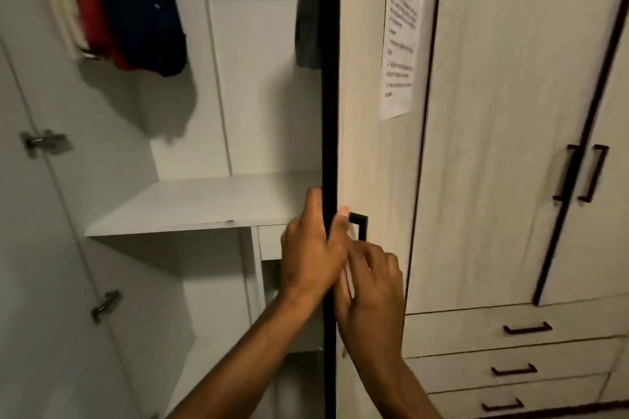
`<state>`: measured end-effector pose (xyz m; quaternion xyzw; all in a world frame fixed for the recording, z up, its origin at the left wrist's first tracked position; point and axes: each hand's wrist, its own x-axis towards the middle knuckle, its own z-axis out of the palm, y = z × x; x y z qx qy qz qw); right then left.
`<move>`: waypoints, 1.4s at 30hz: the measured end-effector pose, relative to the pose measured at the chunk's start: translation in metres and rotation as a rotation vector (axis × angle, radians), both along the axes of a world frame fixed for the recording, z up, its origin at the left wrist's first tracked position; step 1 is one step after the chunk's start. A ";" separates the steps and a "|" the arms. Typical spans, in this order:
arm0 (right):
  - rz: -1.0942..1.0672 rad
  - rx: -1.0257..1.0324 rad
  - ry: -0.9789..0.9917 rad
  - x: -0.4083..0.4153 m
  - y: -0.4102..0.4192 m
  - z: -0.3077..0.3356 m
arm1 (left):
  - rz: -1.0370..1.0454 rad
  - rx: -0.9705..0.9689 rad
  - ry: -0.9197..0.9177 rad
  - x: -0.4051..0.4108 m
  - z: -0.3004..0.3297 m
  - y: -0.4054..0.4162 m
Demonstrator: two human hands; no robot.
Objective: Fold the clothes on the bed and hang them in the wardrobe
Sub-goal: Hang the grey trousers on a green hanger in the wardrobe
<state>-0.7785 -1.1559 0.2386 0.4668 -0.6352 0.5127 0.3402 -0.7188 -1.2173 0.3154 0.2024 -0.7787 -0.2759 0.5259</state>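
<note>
Two hands at the black edge of a wardrobe door [371, 153]. Left hand [311, 248] wrapped round that edge, fingers behind it, thumb on the front just beside the black handle [360, 225]. Right hand [369, 292] lower, at the door's front beside the left, fingers curled (whether gripping anything: cannot tell). Hanging clothes up in the wardrobe's open part: red [92, 7] and navy [143, 7] at the left, a grey one [308, 20] by the door edge. White shelf [204, 204] below. Printed sheet [401, 31] stuck on the door.
</note>
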 end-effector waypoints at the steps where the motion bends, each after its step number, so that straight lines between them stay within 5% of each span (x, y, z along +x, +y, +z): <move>1: 0.030 -0.007 -0.014 0.005 -0.013 0.002 | 0.029 0.014 -0.019 0.007 0.002 -0.013; 7: 0.283 -0.005 -0.364 0.009 -0.083 0.010 | 0.217 0.094 -0.096 0.026 0.009 -0.092; 11: 0.380 0.290 -0.419 -0.013 -0.128 0.001 | 0.287 0.163 -0.128 0.024 0.010 -0.132; 16: 0.400 0.367 -0.457 -0.004 -0.163 -0.010 | 0.384 0.205 -0.186 0.020 0.013 -0.175; 23: 0.237 0.218 -0.162 0.021 -0.182 -0.014 | 0.542 0.219 -0.194 0.046 -0.023 -0.205; 27: 0.274 0.214 0.068 0.054 -0.200 -0.013 | 0.760 0.190 -0.113 0.128 -0.073 -0.201; 36: 0.723 0.444 0.115 0.197 -0.232 -0.044 | 1.328 -0.064 0.184 0.352 -0.094 -0.159; 39: 0.871 0.534 0.077 0.259 -0.236 -0.040 | 1.469 0.021 0.278 0.415 -0.080 -0.153; 42: 0.989 0.606 0.091 0.310 -0.235 -0.034 | 1.352 0.275 0.363 0.461 -0.074 -0.160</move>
